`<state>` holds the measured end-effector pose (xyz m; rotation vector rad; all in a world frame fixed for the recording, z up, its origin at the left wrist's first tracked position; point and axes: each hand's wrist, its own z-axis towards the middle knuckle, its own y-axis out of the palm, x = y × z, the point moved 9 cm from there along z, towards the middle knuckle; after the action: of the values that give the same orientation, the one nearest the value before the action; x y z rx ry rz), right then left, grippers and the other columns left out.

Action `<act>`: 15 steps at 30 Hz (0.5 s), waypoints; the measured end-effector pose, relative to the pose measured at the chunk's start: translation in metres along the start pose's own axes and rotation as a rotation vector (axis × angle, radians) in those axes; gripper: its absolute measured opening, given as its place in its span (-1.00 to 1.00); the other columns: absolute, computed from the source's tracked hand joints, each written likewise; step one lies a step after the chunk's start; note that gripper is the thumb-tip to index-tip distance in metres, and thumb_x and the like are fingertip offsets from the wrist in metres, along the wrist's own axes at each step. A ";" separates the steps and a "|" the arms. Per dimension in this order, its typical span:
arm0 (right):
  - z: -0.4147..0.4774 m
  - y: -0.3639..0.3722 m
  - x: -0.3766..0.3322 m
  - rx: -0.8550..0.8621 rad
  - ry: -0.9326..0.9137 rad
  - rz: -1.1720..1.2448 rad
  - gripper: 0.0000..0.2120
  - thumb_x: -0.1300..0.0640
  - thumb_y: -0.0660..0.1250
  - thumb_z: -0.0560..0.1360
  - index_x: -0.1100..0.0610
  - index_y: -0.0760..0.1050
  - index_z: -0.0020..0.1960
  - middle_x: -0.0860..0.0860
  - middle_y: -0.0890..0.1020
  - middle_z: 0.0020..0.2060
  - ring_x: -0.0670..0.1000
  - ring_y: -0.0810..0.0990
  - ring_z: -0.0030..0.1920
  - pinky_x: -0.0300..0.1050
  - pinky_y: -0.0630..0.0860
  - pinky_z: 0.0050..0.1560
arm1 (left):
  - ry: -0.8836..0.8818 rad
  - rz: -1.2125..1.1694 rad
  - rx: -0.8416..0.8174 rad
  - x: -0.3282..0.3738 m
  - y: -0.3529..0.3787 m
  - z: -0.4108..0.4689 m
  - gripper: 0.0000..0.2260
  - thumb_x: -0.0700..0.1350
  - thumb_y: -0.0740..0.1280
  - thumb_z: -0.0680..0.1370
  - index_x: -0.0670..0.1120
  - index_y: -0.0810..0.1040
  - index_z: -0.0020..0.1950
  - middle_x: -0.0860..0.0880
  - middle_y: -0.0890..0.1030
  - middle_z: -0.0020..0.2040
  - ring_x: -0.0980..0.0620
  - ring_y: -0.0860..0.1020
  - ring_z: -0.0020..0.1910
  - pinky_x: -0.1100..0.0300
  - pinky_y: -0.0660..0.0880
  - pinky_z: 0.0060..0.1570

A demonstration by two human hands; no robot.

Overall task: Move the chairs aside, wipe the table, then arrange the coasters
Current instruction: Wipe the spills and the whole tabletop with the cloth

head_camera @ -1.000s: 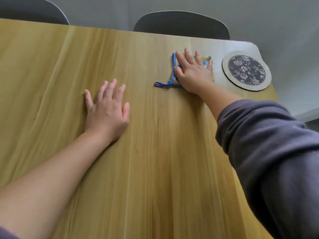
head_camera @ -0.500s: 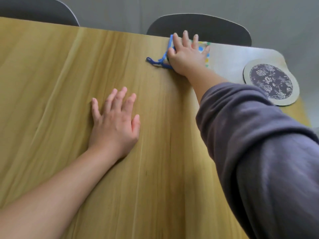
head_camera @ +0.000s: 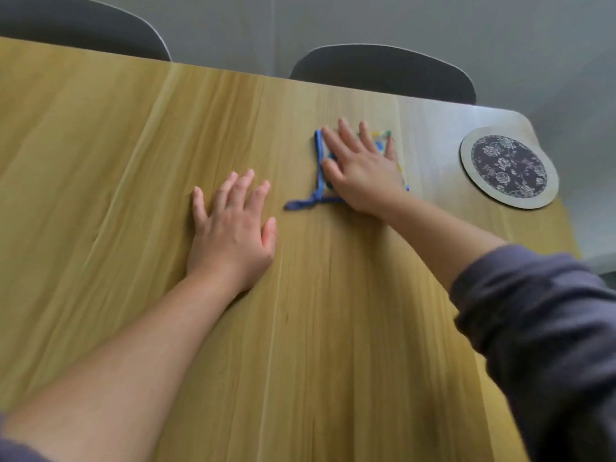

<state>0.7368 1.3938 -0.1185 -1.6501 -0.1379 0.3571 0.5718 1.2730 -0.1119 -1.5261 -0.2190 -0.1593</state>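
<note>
My right hand lies flat with straight fingers on a small square cloth edged in blue, with a blue loop trailing from its near left corner. The hand hides most of the cloth. My left hand rests palm down, fingers spread, on the wooden table, a little left of and nearer than the cloth. A round coaster with a dark floral centre and a pale rim lies near the table's far right corner.
Two dark chair backs stand behind the table's far edge. The table's right edge runs close by the coaster, with grey floor beyond.
My right hand pushed the cloth out to the far edge, then drew it back toward me. My left hand stayed flat on the table.
</note>
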 end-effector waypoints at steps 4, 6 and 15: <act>0.072 -0.006 0.013 0.024 0.163 0.045 -0.46 -0.12 -0.11 0.61 -0.15 0.00 0.59 -0.07 -0.03 0.60 0.11 -0.13 0.59 0.43 -0.22 0.44 | 0.006 0.000 0.025 -0.001 0.000 0.001 -0.49 0.07 0.05 0.53 0.00 0.24 0.48 -0.03 0.16 0.54 -0.02 0.05 0.53 -0.25 -0.12 0.45; 0.095 -0.006 0.011 0.024 0.193 0.063 -0.45 -0.11 -0.11 0.60 -0.15 -0.02 0.59 -0.06 -0.03 0.60 0.13 -0.13 0.59 0.44 -0.22 0.43 | 0.006 -0.001 0.028 -0.001 0.000 0.001 -0.46 0.09 0.01 0.49 0.00 0.25 0.47 -0.02 0.17 0.54 -0.03 0.06 0.53 -0.24 -0.11 0.45; 0.049 0.000 -0.026 -0.008 -0.060 -0.016 -0.47 -0.16 -0.11 0.63 -0.17 -0.03 0.59 -0.06 -0.04 0.60 0.13 -0.13 0.59 0.41 -0.19 0.46 | 0.010 -0.001 0.023 -0.001 0.002 0.001 -0.53 0.02 0.13 0.57 0.00 0.24 0.48 -0.02 0.15 0.54 -0.03 0.04 0.53 -0.24 -0.12 0.45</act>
<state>0.6973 1.4325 -0.1180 -1.6456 -0.1982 0.3946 0.5710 1.2743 -0.1141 -1.5018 -0.2132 -0.1642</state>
